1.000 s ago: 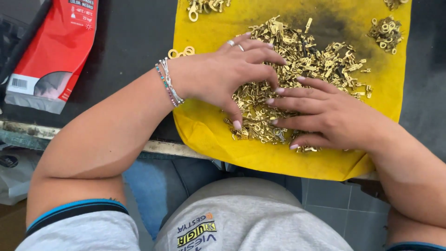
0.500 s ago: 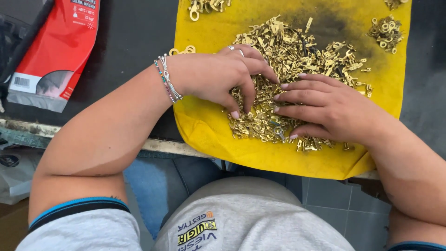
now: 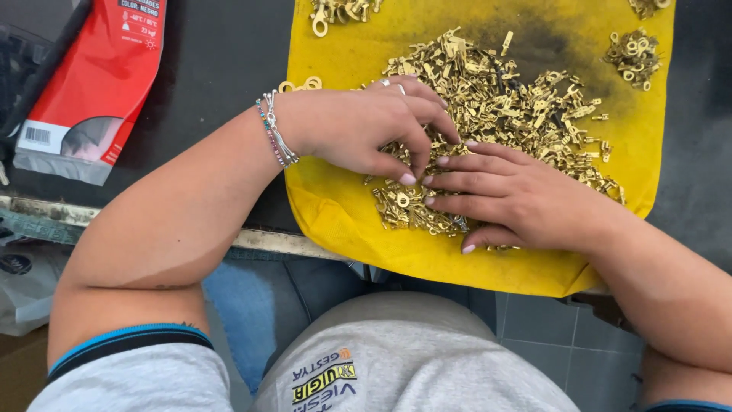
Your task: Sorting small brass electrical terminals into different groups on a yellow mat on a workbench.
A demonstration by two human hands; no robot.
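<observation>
Spillage is judged likely: brass terminals (image 3: pixel 488 99) are pinched by left hand (image 3: pixel 358 130) and raked by right hand's (image 3: pixel 526 198) flat fingers near yellow cloth's (image 3: pixel 335 221) lower overhanging edge.

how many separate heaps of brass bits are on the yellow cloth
4: the big heap of small brass terminals under both hands, a small heap of ring-shaped pieces at the right, one at the cloth's top edge and one at the top right corner, both cut off.
</observation>
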